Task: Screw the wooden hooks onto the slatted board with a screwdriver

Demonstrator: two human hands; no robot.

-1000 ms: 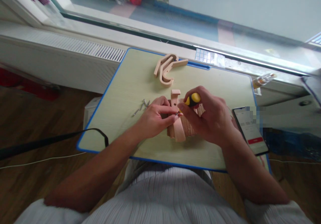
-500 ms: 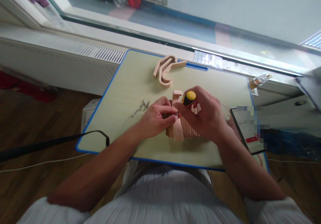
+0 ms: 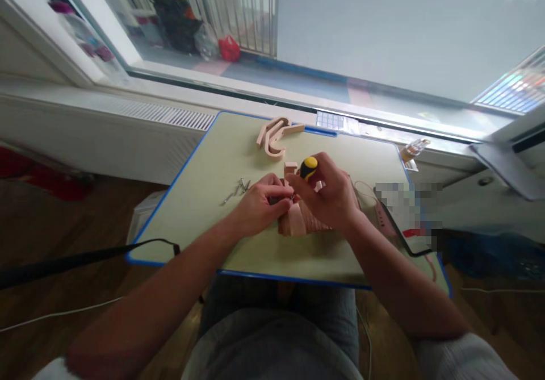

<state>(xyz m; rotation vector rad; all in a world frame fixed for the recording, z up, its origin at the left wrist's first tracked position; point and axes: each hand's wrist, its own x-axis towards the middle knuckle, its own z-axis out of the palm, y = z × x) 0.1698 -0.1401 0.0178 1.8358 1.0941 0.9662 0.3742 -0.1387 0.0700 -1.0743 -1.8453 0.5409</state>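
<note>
Holding the screwdriver point(image 3: 309, 167) in my right grip point(image 3: 330, 198), with fingers closed round its handle, I have its rounded yellow end up and facing back toward me. The long axis slants steeply: handle high, tip end down toward the wood in the middle of the surface point(image 3: 191, 215). My fingers hide the shaft, and I cannot tell whether the tip meets the screw point(image 3: 293, 197). That small metal piece is pinched between thumb and forefinger of my left grip point(image 3: 264, 204), just above the wood.

Below lies a pale wooden hook point(image 3: 298, 221), smooth and flat-faced, its long axis running near to far, a short squared curl at the far end. It crosses the left part of a reddish-brown wooden block point(image 3: 315, 225) with a grooved, ribbed top. The screwdriver handle is black and yellow, bulbous, with a matte look. To the left lie loose screws point(image 3: 240, 188), slim and shiny; at the far side two bent wooden hooks point(image 3: 276, 136) sit close together.

A second ago the handle leaned plainly to the right; now it stands more upright. My left pinch has kept its place over the hook, while the view has tilted up to show more window point(image 3: 361, 28).
</note>
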